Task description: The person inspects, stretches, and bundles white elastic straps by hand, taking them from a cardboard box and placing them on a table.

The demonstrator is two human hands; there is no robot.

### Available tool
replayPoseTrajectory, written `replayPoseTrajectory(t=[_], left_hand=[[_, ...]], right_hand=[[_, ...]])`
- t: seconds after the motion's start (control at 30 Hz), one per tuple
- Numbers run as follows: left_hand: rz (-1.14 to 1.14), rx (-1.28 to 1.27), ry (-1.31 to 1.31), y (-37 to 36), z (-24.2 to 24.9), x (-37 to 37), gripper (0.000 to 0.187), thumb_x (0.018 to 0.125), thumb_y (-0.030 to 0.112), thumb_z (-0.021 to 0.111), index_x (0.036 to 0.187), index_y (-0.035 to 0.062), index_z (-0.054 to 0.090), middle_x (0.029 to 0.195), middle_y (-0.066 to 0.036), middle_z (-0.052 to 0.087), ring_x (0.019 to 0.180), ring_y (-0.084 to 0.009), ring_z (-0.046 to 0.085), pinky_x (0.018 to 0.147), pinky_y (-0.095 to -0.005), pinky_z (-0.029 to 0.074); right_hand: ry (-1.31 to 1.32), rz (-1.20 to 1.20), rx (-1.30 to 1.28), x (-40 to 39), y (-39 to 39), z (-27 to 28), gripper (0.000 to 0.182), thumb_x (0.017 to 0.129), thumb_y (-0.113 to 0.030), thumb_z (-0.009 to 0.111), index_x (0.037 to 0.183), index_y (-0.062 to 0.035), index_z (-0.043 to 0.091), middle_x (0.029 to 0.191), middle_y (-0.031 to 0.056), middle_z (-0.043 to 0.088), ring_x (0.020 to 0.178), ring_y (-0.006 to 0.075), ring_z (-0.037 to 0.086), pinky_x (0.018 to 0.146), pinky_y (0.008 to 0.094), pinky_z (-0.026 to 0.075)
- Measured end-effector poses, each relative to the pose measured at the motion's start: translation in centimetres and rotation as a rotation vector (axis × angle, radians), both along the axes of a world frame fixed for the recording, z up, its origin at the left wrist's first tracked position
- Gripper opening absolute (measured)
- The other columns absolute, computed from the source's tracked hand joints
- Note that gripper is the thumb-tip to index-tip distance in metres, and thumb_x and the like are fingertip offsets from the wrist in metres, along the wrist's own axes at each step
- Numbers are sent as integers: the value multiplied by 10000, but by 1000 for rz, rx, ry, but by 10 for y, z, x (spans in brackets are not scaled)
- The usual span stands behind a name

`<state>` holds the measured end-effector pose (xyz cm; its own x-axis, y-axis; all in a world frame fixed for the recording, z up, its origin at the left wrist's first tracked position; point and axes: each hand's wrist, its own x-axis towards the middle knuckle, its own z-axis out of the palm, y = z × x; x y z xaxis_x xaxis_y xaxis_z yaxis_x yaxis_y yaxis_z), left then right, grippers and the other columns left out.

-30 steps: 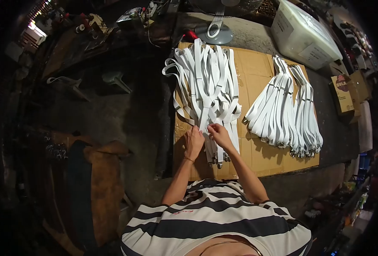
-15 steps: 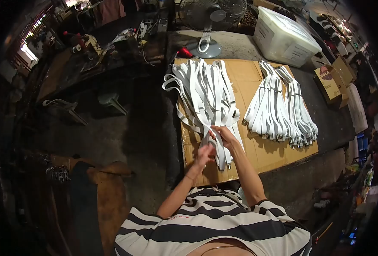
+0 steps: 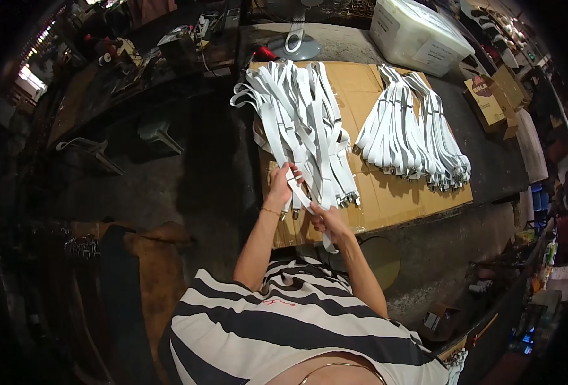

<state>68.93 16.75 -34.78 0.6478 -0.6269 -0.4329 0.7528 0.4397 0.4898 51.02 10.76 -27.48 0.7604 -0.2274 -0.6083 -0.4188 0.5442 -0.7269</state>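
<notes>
Flat white elastic straps [image 3: 300, 119], smooth tan cardboard [image 3: 377, 192], bent fingers [image 3: 292, 172]

Straps [image 3: 297, 109] lie on cardboard [image 3: 377, 192] (left of two bundles [image 3: 412, 128]), before a tub [image 3: 419, 38].

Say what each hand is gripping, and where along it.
Left hand and right hand both hold a white elastic strap, near its lower part; exact ends unclear.
</notes>
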Motion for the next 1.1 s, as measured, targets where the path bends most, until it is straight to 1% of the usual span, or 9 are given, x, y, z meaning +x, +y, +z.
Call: replayPoseTrajectory(t=[0.13, 0.2, 0.27, 0.4, 0.43, 0.57, 0.8, 0.97, 1.1], left_hand=[[-96, 12, -121, 8, 25, -3, 200, 927, 209, 466, 906, 13, 504, 787, -60, 527, 677, -183, 539, 660, -351, 491], [-171, -162, -88, 8, 18, 5, 167, 918, 171, 467, 933, 7, 495, 798, -66, 526, 656, -183, 529, 684, -348, 480], [-76, -248, 97, 5, 24, 8, 146, 903, 125, 471, 967, -6, 480, 833, -69, 516, 693, -163, 504, 680, -323, 458], [-130, -393, 1, 18, 28, 11, 161, 930, 162, 416, 917, 10, 466, 783, -53, 475, 635, -142, 437, 635, -283, 433], [-114, -389, 102, 26, 42, 1, 225, 946, 220, 374, 888, 20, 458, 757, -49, 456, 609, -137, 418, 607, -274, 418], [5, -287, -206, 63, 55, -22, 243, 955, 246, 341, 839, 50, 424, 646, -28, 385, 545, -140, 374, 493, -270, 348], [-10, -58, -311, 82, 104, -98, 128, 924, 146, 381, 854, 49, 427, 708, -32, 429, 563, -134, 396, 515, -270, 359], [-117, -182, -344, 68, 105, -118, 314, 967, 343, 316, 859, 75, 438, 669, -11, 361, 540, -127, 349, 496, -263, 317], [-41, -137, -499, 50, 102, -119, 215, 951, 230, 406, 910, 28, 469, 728, -48, 470, 581, -147, 422, 536, -298, 392]], right_hand=[[-18, -27, -68, -43, 19, 15, 263, 889, -282, 567, 813, -30, 568, 558, -23, 461, 428, 51, 370, 386, 201, 271], [-93, -58, -73, -73, 27, 15, 263, 889, -267, 566, 815, -14, 560, 552, -3, 499, 422, 56, 417, 376, 200, 301], [-108, -63, -87, -108, 32, 21, 268, 893, -253, 557, 794, -5, 563, 550, 11, 523, 423, 63, 451, 367, 200, 320], [-117, -92, -104, -187, 51, 26, 284, 903, -245, 536, 764, -2, 575, 549, 8, 514, 412, 60, 428, 367, 197, 304], [-119, -86, -84, -208, 56, 23, 284, 901, -245, 541, 762, 0, 575, 546, 9, 512, 409, 61, 425, 367, 200, 304], [-127, -49, -23, -283, 79, 22, 280, 891, -231, 558, 745, 6, 579, 526, 1, 496, 403, 56, 401, 367, 207, 292], [-140, -128, 16, -376, 119, 37, 272, 887, -204, 566, 743, 27, 566, 517, 14, 472, 396, 60, 378, 364, 212, 281], [-186, -208, 43, -405, 125, 43, 254, 890, -192, 560, 744, 15, 567, 520, 1, 461, 406, 53, 362, 372, 212, 269], [-199, -227, -54, -424, 129, 52, 245, 892, -188, 548, 743, 3, 581, 524, -5, 482, 418, 52, 393, 384, 209, 289]])
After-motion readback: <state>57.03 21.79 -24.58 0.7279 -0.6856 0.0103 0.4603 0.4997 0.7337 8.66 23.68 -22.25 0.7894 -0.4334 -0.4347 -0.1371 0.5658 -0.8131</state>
